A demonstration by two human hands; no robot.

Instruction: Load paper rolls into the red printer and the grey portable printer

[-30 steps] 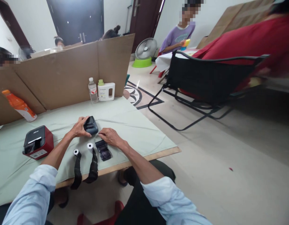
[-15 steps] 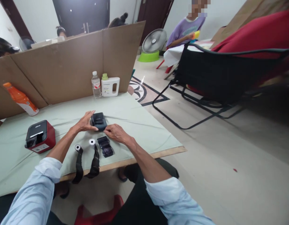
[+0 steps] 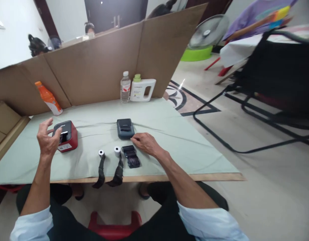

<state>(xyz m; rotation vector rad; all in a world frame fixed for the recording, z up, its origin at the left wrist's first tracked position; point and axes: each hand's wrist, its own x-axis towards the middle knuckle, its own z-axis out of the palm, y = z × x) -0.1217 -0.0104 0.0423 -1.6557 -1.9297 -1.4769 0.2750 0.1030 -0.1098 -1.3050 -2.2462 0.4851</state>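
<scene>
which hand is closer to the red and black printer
Left. The left hand hovers open just in front of the red and black printer; the right hand rests far off, by the dark blue printer.

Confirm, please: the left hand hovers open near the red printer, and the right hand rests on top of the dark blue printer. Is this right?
Not quite. In the head view the right hand rests on the green cloth just in front of the dark blue printer, not on top of it. The left hand does hover open near the red printer.
</scene>
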